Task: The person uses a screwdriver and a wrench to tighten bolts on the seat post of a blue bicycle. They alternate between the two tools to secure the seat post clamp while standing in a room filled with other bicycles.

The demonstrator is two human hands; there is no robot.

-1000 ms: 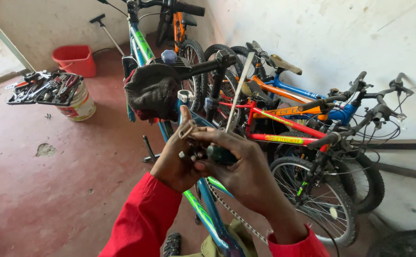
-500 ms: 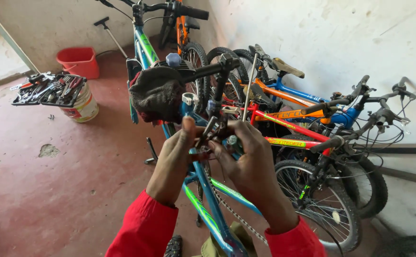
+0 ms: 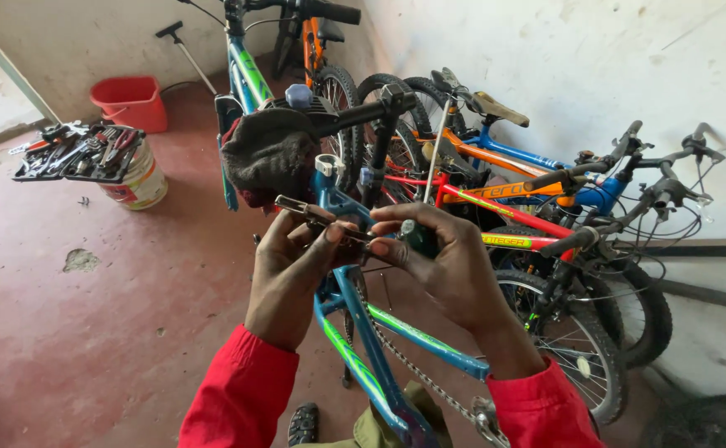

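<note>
We see both hands raised together over the frame of a blue and green bicycle [image 3: 363, 332] that runs from the near edge up toward the far wall. The left hand [image 3: 292, 278] has its fingers curled round a small metal tool [image 3: 313, 216], a slim grey piece that sticks out to the far left past the fingertips. The right hand [image 3: 446, 265] is closed with thumb and fingers pinched on a small dark part [image 3: 417, 236], and its fingertips meet those of the left hand just above the bicycle's top tube. Both wrists end in red sleeves [image 3: 238, 398].

Just beyond the hands a dark worn saddle [image 3: 267, 153] sits on the bicycle's seat post. To the right, several more bicycles lean against the white wall, among them an orange and blue one [image 3: 512, 162] and a red one [image 3: 496, 207].

On the far left of the red floor [image 3: 89, 332] stands a white bucket [image 3: 143, 182] with a black tray of tools [image 3: 77, 153] resting on top. A red tub [image 3: 131, 101] sits farther back by the wall, with a floor pump [image 3: 182, 46] beside it.
</note>
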